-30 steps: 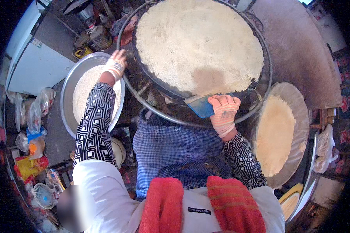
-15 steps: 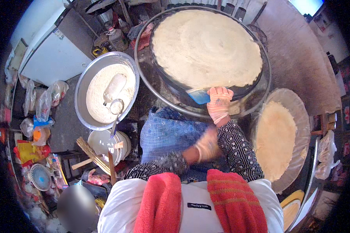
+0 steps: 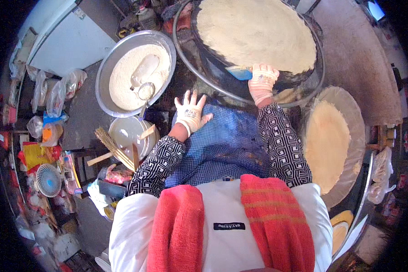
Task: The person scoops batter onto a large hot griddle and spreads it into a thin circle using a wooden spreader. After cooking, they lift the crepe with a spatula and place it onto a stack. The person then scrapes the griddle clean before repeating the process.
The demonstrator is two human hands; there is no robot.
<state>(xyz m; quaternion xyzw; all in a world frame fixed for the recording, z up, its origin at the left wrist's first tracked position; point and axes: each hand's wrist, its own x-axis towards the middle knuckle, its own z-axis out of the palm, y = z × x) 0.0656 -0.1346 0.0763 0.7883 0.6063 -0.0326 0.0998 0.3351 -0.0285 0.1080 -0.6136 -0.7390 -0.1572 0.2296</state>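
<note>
My right hand point(image 3: 263, 82), in a pale striped glove, is closed round a blue scraper point(image 3: 241, 73) at the near edge of a large round griddle. Over the dark griddle point(image 3: 291, 80) spreads a thin, pale sheet of batter point(image 3: 258, 36). The scraper's blade lies close to the sheet's near edge; its grip is hidden in my fist. My left hand point(image 3: 190, 113), also gloved, is empty, with fingers spread above the blue checked cloth point(image 3: 222, 140) over my lap. A metal basin point(image 3: 102, 90) of pale batter stands left of it, holding a ladle point(image 3: 146, 92).
A metal ring point(image 3: 196, 76) surrounds the griddle. Below the basin stands a white bucket point(image 3: 122, 131), with a straw brush point(image 3: 111, 144) beside it. On the right, round tan flatbreads point(image 3: 327, 140) lie on a clear plastic sheet point(image 3: 349, 109). Bags and packets crowd the far left.
My left hand has swung left and forward from beside my right forearm, and its fingers now show spread. My right hand keeps hold of the scraper at the griddle's near edge. The whole view has shifted.
</note>
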